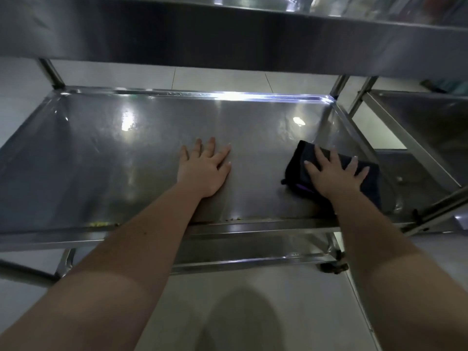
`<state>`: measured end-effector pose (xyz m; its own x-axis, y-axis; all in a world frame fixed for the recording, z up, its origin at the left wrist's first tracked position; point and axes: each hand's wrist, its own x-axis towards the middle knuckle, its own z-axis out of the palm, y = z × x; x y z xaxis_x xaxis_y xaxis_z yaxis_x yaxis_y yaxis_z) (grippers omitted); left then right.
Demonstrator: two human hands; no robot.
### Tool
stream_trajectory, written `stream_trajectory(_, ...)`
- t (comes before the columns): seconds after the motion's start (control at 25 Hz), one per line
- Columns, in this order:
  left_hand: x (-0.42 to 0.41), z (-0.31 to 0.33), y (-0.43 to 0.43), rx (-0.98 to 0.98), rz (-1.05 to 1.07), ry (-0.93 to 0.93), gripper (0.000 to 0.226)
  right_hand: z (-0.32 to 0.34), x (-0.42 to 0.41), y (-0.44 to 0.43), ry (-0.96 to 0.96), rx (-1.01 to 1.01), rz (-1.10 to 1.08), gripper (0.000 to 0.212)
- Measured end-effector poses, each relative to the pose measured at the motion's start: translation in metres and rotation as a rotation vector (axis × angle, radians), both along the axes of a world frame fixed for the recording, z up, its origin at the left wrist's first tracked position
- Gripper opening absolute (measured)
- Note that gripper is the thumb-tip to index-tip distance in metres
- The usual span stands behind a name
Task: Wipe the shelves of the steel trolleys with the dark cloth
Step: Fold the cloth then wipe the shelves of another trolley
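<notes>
One view only: a wide-angle camera on the person's head, looking forward and steeply down from just off the near edge of the trolley's middle shelf (114,160). It sits close, so both forearms (131,249) sweep in from the bottom corners and the upper shelf (228,36) bands the top. The floor (304,300) fills the near bottom; a second trolley (425,122) clips the right edge.

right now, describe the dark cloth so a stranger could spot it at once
Find the trolley's wide steel shelf under the top shelf. Near its right end, the right hand presses flat on a folded cloth. It is the only dark thing on the shiny metal, with a purple edge; the left hand lies on bare steel.
</notes>
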<state>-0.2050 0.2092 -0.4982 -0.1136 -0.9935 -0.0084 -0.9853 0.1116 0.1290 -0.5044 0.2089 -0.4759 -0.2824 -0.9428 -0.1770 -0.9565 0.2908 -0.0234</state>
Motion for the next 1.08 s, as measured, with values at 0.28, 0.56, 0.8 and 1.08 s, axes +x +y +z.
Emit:
stream_trajectory(0.28,0.014,0.004,-0.002,0.007,0.032,0.005,0.051,-0.012,0.093,0.039,-0.065,-0.045,0.590,0.083)
stream_trajectory(0.56,-0.006,0.005,0.003,-0.003,0.056,0.020,0.051,0.006,-0.045,0.032,-0.005,0.029,0.112,0.092)
stream_trajectory(0.8,-0.013,0.009,0.005,-0.001,0.099,0.032,0.052,-0.011,0.079,0.047,-0.051,0.017,0.514,0.086)
stream_trajectory(1.08,-0.025,0.009,0.004,0.019,0.098,0.016,0.053,0.002,-0.019,0.033,-0.018,-0.013,0.383,0.081)
